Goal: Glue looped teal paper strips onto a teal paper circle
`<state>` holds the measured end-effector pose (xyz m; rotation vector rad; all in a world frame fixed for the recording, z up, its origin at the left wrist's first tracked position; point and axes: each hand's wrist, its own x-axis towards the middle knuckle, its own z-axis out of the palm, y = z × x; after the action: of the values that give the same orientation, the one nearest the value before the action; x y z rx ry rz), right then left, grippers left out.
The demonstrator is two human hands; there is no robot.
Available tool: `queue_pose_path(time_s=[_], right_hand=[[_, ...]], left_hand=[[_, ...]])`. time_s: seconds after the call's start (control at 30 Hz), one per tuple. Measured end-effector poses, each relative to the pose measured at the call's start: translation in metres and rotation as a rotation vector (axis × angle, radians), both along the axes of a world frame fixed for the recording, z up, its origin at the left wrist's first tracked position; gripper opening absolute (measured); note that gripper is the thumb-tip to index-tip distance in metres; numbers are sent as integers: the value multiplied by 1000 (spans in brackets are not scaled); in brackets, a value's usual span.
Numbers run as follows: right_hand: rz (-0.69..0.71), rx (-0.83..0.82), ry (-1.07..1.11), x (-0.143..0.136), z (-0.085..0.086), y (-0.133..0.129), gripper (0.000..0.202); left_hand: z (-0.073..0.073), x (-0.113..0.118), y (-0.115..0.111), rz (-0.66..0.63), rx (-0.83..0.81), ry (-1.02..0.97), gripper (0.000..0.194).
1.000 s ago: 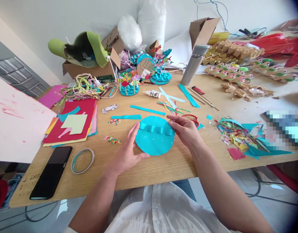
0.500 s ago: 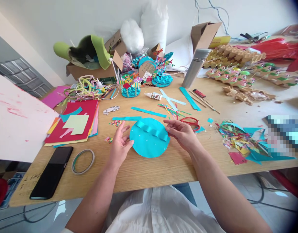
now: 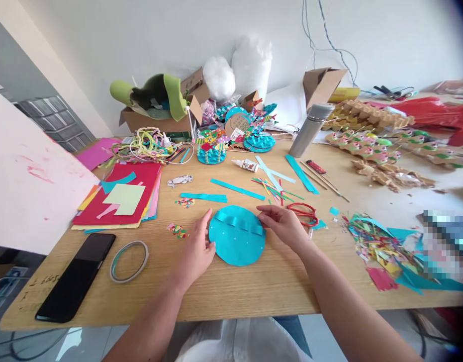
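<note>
A round blue paper disc (image 3: 237, 249) lies between my hands, low at the table's front. A blue paper strip (image 3: 239, 222) folded into raised loops crosses its upper part, and small pale dots are scattered on it. My left hand (image 3: 195, 249) holds the disc's left edge, thumb at the rim and fingers curved behind it. At the right edge, my right hand (image 3: 282, 223) pinches the disc near the end of the looped strip; the fingertips partly hide the contact. Flat blue strips (image 3: 237, 189) lie just beyond the disc.
Red scissors (image 3: 302, 213) lie beside my right hand, with paper scraps (image 3: 378, 241) farther right. A glue bottle (image 3: 246, 165) and steel flask (image 3: 310, 130) stand behind. To the left are a tape roll (image 3: 129, 261), a phone (image 3: 76, 276) and coloured paper (image 3: 114, 201).
The view has tilted upward. Both hands have brought the disc slightly towards me, so the end of a flat blue strip it covered now shows.
</note>
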<state>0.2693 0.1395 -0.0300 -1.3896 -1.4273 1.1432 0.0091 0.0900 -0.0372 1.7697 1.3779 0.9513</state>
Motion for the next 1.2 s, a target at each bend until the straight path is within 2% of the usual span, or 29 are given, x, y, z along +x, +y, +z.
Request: queue_pose_path(time_s=[0.07, 0.17, 0.3, 0.37, 0.47, 0.57, 0.77, 1.0, 1.1, 1.2], right_hand=[[3, 17, -45, 2, 2, 5, 36], [9, 113, -246, 3, 9, 17, 32], [81, 257, -567, -10, 23, 54, 26], [141, 242, -759, -24, 26, 78, 25], [135, 206, -855, -47, 23, 112, 25], [118, 151, -939, -64, 15, 132, 28], [132, 56, -1014, -72, 10, 137, 24], [144, 64, -1009, -67, 14, 129, 21], [135, 82, -978, -64, 21, 126, 17], [99, 116, -923, -55, 37, 119, 13]], left_hand=[[3, 1, -2, 9, 39, 36, 78], [7, 3, -4, 72, 110, 135, 75], [9, 4, -6, 125, 183, 298, 74], [9, 5, -6, 127, 195, 347, 73], [8, 4, -4, 138, 213, 355, 73], [8, 3, -3, 149, 223, 346, 73], [9, 2, -4, 135, 237, 385, 71], [9, 3, -3, 115, 292, 362, 70], [8, 2, -1, 111, 312, 310, 67], [8, 0, 1, 116, 315, 182, 60]])
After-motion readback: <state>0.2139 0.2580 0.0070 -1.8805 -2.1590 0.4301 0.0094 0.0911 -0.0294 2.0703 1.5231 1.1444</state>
